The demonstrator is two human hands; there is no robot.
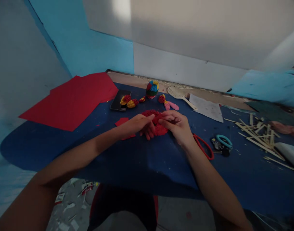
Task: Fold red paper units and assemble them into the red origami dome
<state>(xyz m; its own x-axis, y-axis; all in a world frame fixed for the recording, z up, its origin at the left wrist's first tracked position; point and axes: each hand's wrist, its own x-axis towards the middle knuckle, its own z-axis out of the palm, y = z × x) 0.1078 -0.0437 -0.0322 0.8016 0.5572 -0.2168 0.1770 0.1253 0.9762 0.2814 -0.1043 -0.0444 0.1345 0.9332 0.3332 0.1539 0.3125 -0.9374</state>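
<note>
Far left: big red paper sheets (70,99), overlapping, spread over the left part of the blue table (158,160). Dark phone (116,103) lies flat just right of them. Red-and-yellow folded pieces (129,101) sit at its right side, partly over its edge. Small red paper pieces (121,121) lie on the table by the left wrist.

Left hand (142,123): thumb out, fingers loosely bent, at the left side of the red spiky piece (160,130). Can't tell if it's gripping. That piece is on the table in front of the person, between the hands, partly covered by them. Multicolored ball (152,89) stands behind it, well clear of both hands.

Right hand (177,125): thumb and fingers brought together over the piece's right side; too small to tell what's pinched, if anything. Red-yellow-and-pink piece (169,102) just behind it, pale paddle (179,93) with a handle farther back. Red loop (204,147) beside the right wrist, then keys (221,147) with a blue ring. White sheet (206,107) behind those. Far right: loose heap of thin sticks (259,139).
</note>
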